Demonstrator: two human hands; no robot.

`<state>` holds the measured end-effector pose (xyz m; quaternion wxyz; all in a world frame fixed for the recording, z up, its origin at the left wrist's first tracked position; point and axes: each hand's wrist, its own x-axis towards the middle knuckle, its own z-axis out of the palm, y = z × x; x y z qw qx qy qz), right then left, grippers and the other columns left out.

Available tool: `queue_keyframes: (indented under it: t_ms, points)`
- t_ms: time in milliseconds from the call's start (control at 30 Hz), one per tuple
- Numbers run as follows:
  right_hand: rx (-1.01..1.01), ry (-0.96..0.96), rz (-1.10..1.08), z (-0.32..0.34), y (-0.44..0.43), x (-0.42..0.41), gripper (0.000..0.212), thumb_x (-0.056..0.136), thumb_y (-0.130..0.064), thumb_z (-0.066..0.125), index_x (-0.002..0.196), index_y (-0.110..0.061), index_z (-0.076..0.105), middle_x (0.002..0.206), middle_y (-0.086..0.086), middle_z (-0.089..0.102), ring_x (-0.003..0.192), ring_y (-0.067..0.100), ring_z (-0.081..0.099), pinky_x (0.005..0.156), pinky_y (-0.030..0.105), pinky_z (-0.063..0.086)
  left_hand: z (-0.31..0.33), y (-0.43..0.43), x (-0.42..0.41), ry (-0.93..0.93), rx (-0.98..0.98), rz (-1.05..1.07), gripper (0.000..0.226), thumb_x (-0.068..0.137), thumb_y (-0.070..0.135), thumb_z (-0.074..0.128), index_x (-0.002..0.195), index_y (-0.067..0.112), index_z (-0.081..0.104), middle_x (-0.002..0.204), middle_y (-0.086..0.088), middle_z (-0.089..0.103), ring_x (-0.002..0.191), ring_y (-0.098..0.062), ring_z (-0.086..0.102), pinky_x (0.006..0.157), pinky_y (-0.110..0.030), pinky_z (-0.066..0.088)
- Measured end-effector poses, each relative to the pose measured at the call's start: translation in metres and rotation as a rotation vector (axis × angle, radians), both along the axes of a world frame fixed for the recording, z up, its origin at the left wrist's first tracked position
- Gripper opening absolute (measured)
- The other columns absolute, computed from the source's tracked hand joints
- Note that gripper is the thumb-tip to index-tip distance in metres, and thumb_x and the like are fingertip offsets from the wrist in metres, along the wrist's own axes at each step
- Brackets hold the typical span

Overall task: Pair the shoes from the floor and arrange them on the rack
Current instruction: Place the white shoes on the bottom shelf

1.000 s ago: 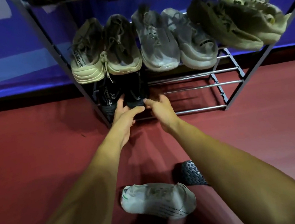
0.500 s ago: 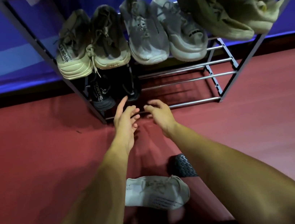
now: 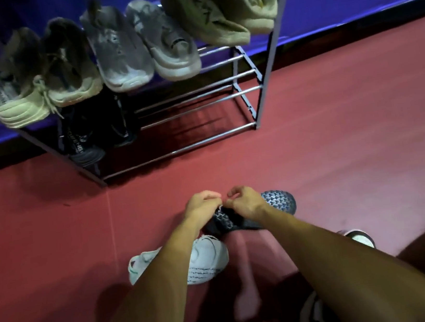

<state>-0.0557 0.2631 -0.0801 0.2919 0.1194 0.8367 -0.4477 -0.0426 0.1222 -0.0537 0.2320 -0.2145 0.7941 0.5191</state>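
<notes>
Both hands meet over the dark patterned shoe, which lies on the red floor. Left hand and right hand have their fingers curled, fingertips almost touching, pinching the shoe at its near end; what sits between the fingertips is too small to tell. The shoe's patterned end projects past the right hand. A white shoe lies just beside it, under the left forearm. The rack stands well apart, beyond the hands.

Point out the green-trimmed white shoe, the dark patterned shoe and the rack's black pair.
green-trimmed white shoe (image 3: 209,257), head view, its toe.
dark patterned shoe (image 3: 279,200), head view, its patterned end.
black pair (image 3: 79,141), head view, left shoe.
</notes>
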Motion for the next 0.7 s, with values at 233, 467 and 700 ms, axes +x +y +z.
queue_keyframes:
  t_ms: [233, 467, 700]
  points:
    - [0.189, -0.055, 0.037, -0.012, 0.05, 0.01, 0.033, 0.085, -0.02, 0.067, 0.117, -0.016, 0.061, 0.108, 0.01, 0.068, 0.1, 0.028, 0.063, 0.086, 0.028, 0.046, -0.036, 0.021, -0.002, -0.034, -0.244, -0.207, 0.026, 0.072, 0.019, 0.071, 0.097, 0.026, 0.07, 0.092, -0.007, 0.072, 0.075, -0.019, 0.064, 0.064, -0.021, 0.045]
    - [0.295, -0.021, 0.162, -0.02, 0.051, 0.004, 0.058, 0.083, -0.023, 0.062, 0.138, -0.027, 0.045, 0.118, 0.012, 0.067, 0.111, 0.033, 0.063, 0.092, 0.04, 0.052, -0.049, 0.037, -0.021, 0.01, -0.608, -0.377, 0.034, 0.075, 0.031, 0.07, 0.108, 0.036, 0.067, 0.119, -0.005, 0.049, 0.119, -0.029, 0.042, 0.105, -0.033, 0.036]
    - [0.394, -0.072, 0.236, -0.025, 0.041, -0.004, 0.039, 0.087, -0.026, 0.057, 0.125, -0.026, 0.055, 0.119, 0.009, 0.067, 0.113, 0.03, 0.063, 0.094, 0.042, 0.053, -0.047, 0.033, -0.034, -0.198, -0.629, -0.532, 0.037, 0.071, 0.049, 0.069, 0.108, 0.043, 0.065, 0.112, 0.008, 0.064, 0.119, -0.027, 0.046, 0.097, -0.036, 0.033]
